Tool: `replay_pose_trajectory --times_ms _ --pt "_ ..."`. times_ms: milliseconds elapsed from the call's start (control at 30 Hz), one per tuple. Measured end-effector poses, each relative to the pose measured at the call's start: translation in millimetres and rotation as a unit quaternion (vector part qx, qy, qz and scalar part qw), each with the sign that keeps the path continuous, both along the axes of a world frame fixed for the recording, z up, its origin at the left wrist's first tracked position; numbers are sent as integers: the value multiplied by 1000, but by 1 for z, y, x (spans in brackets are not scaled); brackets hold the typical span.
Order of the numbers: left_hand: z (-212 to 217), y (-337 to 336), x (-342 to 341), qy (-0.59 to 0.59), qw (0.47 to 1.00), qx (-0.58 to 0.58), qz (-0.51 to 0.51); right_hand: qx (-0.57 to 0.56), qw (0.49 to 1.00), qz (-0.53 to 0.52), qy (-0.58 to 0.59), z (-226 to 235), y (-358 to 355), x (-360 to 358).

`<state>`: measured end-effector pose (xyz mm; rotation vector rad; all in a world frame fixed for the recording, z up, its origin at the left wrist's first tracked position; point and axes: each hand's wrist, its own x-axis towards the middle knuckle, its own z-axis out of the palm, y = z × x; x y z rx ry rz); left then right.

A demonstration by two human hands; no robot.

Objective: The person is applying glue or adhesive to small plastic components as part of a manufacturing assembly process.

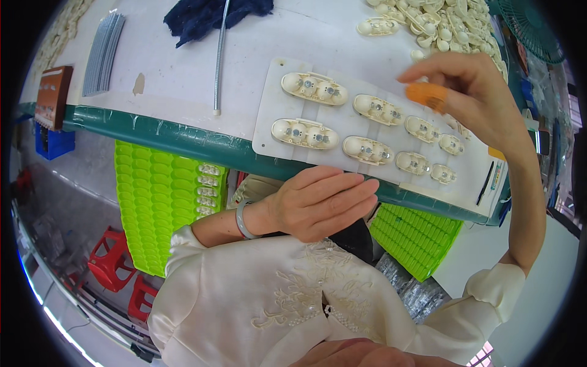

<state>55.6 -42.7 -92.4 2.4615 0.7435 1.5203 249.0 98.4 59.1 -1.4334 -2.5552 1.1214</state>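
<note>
A white board (pixel 263 116) lies along the table's near edge, bearing two rows of cream oval casings with small silvery round parts inside; one large casing (pixel 314 89) sits at its far left corner. My left hand (pixel 327 202) rests at the near edge of the board, fingers stretched out side by side, with nothing seen in it. A pale bangle circles that wrist. Over the right part of the board hovers my right hand (pixel 474 98), an orange finger cot (pixel 426 96) on its thumb. Its thumb and index finger curve toward each other with a small gap, nothing visible between them.
A heap of cream shells (pixel 452 24) covers the far right. A metal rod (pixel 221 61), dark blue cloth (pixel 208 18) and grey strips (pixel 104 55) lie further left. Green trays (pixel 153 202) sit below the table edge. Red stools (pixel 110 260) stand on the floor.
</note>
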Motion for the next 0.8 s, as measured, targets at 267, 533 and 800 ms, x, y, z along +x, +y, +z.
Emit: replay_pose_trajectory --times_ms 267,533,800 --pt "23 11 -54 26 987 -39 153 -68 991 115 -2 -26 26 -66" --pt "30 52 -81 -113 960 -215 138 -111 979 146 -84 -25 37 -76" --pt "37 72 -83 -72 945 -302 101 -145 975 139 -100 -27 43 -80"
